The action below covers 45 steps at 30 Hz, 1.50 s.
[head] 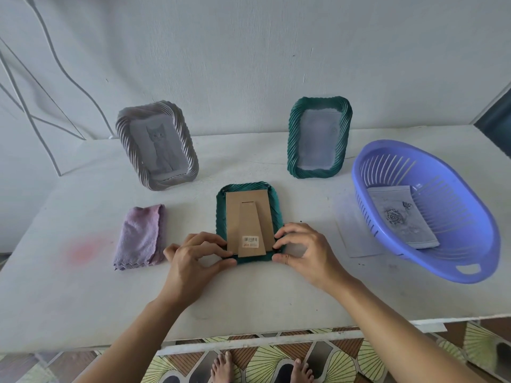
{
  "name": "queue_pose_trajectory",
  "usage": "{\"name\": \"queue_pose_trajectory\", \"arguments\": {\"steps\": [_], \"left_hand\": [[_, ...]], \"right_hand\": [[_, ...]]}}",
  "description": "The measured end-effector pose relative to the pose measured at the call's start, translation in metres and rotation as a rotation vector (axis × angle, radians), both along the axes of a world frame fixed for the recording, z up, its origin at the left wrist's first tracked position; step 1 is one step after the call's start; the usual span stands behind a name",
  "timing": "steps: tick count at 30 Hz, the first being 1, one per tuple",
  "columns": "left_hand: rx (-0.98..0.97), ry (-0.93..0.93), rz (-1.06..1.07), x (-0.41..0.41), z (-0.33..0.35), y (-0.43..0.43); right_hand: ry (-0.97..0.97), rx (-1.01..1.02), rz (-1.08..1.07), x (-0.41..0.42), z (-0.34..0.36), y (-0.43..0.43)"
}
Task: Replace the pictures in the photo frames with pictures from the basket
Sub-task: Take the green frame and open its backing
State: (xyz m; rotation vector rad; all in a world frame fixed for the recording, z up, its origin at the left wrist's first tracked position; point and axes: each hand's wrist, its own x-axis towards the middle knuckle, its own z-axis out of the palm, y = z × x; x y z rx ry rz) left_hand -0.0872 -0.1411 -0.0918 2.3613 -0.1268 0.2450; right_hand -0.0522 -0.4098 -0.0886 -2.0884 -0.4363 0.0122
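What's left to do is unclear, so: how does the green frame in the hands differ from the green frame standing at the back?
The lying green frame is face down, brown cardboard back showing; the standing green frame is upright, front toward the camera. The left hand and right hand grip the lying green frame's near corners; nothing touches the standing green frame. Both share a twisted dark green rim.
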Motion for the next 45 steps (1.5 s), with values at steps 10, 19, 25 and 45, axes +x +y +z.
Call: {"name": "queue_pose_trajectory", "arguments": {"steps": [10,19,25,45], "left_hand": [[0.045,0.021,-0.038,0.0,-0.002,0.001],[0.056,-0.021,-0.028,-0.005,-0.004,0.0],[0.06,-0.003,-0.023,-0.004,-0.004,-0.001],[0.215,0.207,0.184,0.05,0.023,-0.011]], "right_hand": [[0.019,-0.015,0.035,0.001,0.002,0.0],[-0.062,-0.008,0.079,-0.001,0.002,-0.003],[-0.028,-0.079,0.069,0.001,-0.003,-0.005],[-0.083,-0.501,-0.135,0.042,0.045,0.057]]}}
